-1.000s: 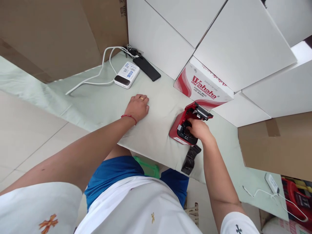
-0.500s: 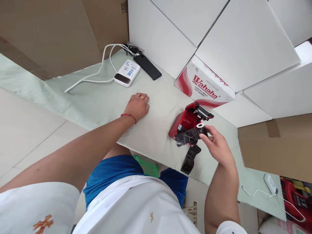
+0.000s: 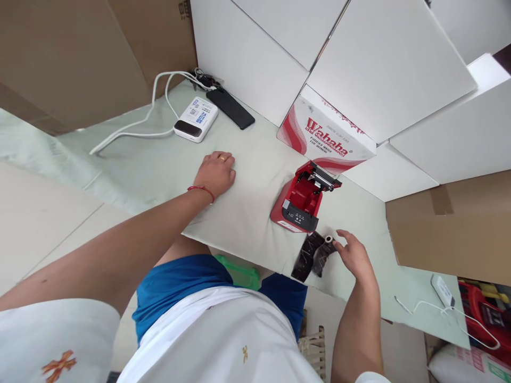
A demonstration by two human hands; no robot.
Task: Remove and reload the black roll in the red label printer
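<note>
My left hand rests palm down on the cloth-covered table, fingers loosely curled and nothing visible in it. My right hand is at the table's front right, thumb and forefinger apart, right beside a small roll of black marbled strip. The roll's pale core faces up, and its loose end hangs down, slightly blurred. Against it lies another black marbled strip. A red label printer stands between my hands with its lid up, its red inner bay exposed.
Behind the printer is a white and red Wahaha water carton against stacked white boxes. A white power bank with cables and a black phone lie at the back left. Brown cartons stand at both sides.
My right hand has carried the roll from above the printer's front down to the strip on the table, and its fingers have parted. My left hand stays in place. The view has shifted slightly.
</note>
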